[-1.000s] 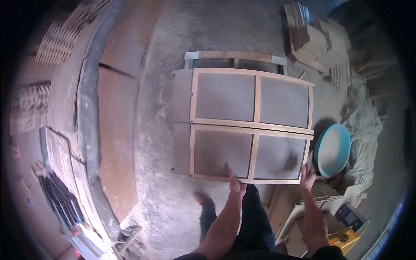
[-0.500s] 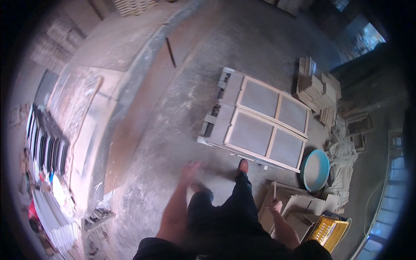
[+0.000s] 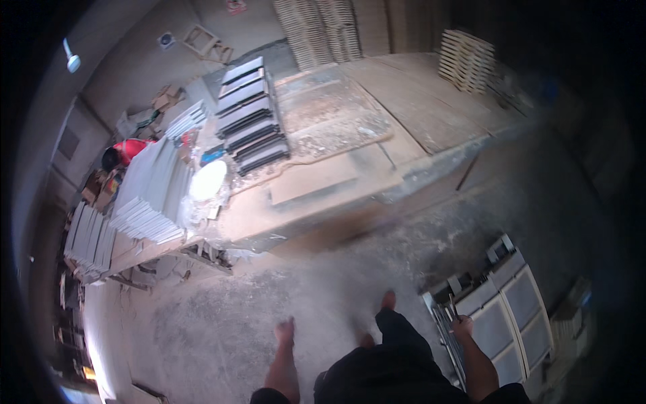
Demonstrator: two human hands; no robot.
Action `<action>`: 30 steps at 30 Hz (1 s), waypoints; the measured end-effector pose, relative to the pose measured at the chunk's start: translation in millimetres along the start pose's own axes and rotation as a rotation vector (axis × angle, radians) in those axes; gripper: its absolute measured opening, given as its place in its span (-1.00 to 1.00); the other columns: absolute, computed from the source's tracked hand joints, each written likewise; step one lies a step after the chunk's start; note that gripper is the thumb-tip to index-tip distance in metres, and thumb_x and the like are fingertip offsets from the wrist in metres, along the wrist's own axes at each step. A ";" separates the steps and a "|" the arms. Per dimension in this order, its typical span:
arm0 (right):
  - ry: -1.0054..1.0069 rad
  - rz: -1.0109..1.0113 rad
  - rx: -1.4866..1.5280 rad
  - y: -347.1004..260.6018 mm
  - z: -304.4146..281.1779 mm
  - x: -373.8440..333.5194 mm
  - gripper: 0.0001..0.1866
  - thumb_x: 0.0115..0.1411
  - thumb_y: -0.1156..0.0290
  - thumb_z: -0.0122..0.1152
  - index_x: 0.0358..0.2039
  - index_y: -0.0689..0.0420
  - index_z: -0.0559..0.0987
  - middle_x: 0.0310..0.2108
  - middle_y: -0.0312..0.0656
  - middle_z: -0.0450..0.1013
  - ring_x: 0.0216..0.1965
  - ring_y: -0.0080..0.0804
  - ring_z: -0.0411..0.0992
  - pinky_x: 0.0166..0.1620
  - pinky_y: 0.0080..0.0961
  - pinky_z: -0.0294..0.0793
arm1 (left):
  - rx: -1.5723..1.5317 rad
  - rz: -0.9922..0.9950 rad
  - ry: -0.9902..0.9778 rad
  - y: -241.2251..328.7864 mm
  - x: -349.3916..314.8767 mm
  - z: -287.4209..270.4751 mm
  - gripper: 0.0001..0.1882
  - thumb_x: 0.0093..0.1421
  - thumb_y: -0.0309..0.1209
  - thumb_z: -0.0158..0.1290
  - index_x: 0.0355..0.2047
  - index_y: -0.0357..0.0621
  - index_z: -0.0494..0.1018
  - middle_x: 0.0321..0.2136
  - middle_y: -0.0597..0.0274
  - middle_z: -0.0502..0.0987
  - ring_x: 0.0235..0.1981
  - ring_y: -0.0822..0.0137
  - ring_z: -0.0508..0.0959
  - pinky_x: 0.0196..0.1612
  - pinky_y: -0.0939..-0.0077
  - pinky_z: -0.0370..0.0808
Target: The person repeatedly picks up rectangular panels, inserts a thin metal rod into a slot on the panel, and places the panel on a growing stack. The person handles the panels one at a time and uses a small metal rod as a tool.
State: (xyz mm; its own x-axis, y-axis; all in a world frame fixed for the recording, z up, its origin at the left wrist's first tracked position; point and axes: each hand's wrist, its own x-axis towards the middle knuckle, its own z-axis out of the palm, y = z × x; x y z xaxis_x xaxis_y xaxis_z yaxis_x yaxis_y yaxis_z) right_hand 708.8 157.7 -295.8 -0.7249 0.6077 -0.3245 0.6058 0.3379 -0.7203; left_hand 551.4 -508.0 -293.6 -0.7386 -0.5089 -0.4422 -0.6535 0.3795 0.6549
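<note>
My left hand (image 3: pixel 284 330) hangs over the bare concrete floor, touching nothing. Its fingers look loosely bent and slightly apart, a little blurred. At the right, my right hand (image 3: pixel 461 326) is closed around a thin stick (image 3: pixel 453 306) that points up out of the fist; its exact kind is too small to make out. Below and beside that hand, wooden frames with grey panels (image 3: pixel 493 326) lie on a low stack.
Ahead stands a long dusty workbench (image 3: pixel 296 214). On it are dark-edged panels (image 3: pixel 252 114) and a pile of slatted wood (image 3: pixel 465 60). White boards (image 3: pixel 151 192) are stacked on a table at the left. Behind them is a person in red (image 3: pixel 128 151).
My view has swung left, bringing the workbench and white boards ahead and the framed panels to the lower right. The blue tub and yellow crate have left view. My right hand keeps the stick.
</note>
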 end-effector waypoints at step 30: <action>-0.507 -0.299 -0.263 -289.0 147.1 266.3 -0.73 0.19 0.19 0.28 -0.34 0.16 0.67 -0.50 -0.07 0.58 -0.48 -0.30 0.60 -0.30 -0.31 0.59 | -0.608 0.400 -0.008 443.1 130.8 83.1 -0.73 0.30 -0.27 0.23 -0.36 -0.26 0.56 -0.47 0.20 0.62 -0.48 0.45 0.56 -0.36 0.54 0.50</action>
State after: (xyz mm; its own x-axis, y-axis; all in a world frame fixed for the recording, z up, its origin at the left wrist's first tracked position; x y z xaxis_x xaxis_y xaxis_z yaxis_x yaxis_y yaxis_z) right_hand 292.4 116.2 -264.3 -0.9010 0.0662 -0.4287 0.3666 0.6446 -0.6709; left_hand 151.4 -342.2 -112.2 -0.9044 -0.4145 -0.1011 -0.1279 0.0374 0.9911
